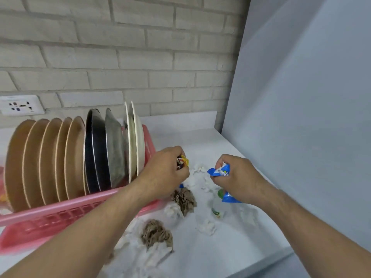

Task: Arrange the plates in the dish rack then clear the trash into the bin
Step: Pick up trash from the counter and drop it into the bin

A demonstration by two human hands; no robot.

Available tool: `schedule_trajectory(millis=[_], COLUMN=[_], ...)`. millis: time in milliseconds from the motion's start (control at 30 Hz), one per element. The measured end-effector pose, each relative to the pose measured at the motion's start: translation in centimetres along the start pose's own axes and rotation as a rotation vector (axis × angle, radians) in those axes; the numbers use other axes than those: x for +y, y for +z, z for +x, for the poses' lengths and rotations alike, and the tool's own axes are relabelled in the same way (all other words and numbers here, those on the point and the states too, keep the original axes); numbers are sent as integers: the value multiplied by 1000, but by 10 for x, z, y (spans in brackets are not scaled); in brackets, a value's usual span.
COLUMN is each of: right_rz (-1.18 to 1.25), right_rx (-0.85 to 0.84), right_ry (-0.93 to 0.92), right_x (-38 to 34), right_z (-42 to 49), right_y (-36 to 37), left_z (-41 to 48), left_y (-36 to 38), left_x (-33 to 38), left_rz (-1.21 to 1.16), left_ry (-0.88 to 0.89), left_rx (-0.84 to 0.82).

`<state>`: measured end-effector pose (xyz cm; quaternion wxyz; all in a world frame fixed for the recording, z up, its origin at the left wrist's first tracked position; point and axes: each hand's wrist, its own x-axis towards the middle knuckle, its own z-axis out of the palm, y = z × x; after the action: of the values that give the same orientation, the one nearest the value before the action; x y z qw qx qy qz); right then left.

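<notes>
A pink dish rack [60,215] on the white counter holds upright plates: several tan ones [34,163], dark steel ones [98,151] and two white ones [136,137]. My left hand [164,173] grips a crumpled yellow and dark wrapper [183,162] just right of the rack. My right hand [236,177] grips a blue and white wrapper [219,171]. Between and below my hands lie white crumpled tissues [197,175] and brown crumpled paper [184,199]. No bin is in view.
More trash lies nearer me: a brown paper wad [155,234], white tissues [206,226], a small green and white packet [217,212]. A brick wall with a socket [20,106] stands behind. A grey-blue panel [301,97] borders the counter on the right.
</notes>
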<state>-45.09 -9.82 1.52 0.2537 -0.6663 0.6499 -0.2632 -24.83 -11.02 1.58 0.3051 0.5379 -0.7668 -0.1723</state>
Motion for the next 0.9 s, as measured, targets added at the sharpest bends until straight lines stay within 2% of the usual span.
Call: schedule_trajectory(millis=[100,300,500,633,767,900], right_rz=[4,29,48,21,6,-34], right_rx=[-13,-94,-198,-264,-289,-325], right_ry=[19,46,77,89,127,205], right_x=[0,18,56,88,115,142], right_z=[-33,-94,-154,-193,-229,-260], right_y=[12,28,44,60,83,110], left_z=[-27,-87,-153,-197,-242,-283], left_y=[1,10,32,60,94,136], left_x=[2,16,39,49,39,11], left_rz=[-36,-74,-140,-82,-80,26], left_ry=[0,55,4,105,114,77], left_rx=[41,14,-84,-152,-232,-329])
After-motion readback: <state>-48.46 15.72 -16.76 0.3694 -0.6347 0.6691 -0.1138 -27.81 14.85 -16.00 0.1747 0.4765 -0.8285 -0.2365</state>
